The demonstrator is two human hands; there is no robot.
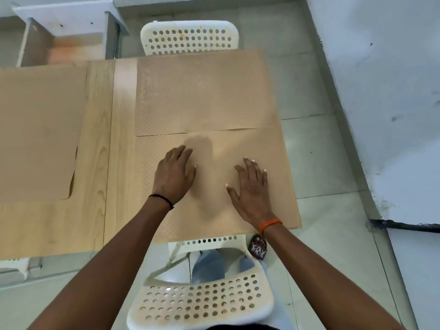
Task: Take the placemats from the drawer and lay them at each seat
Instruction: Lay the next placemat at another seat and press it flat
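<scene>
Two hands, left hand and right hand, fingers straight, flat on near tan placemat, far placemat adjoining, wooden tabletop, perforated white chair below.

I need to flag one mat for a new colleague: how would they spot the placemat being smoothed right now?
Find the wooden table, then the near white perforated chair. The near placemat lies right before it, under the left hand and right hand; unlike the far placemat, it overhangs the near edge.
</scene>
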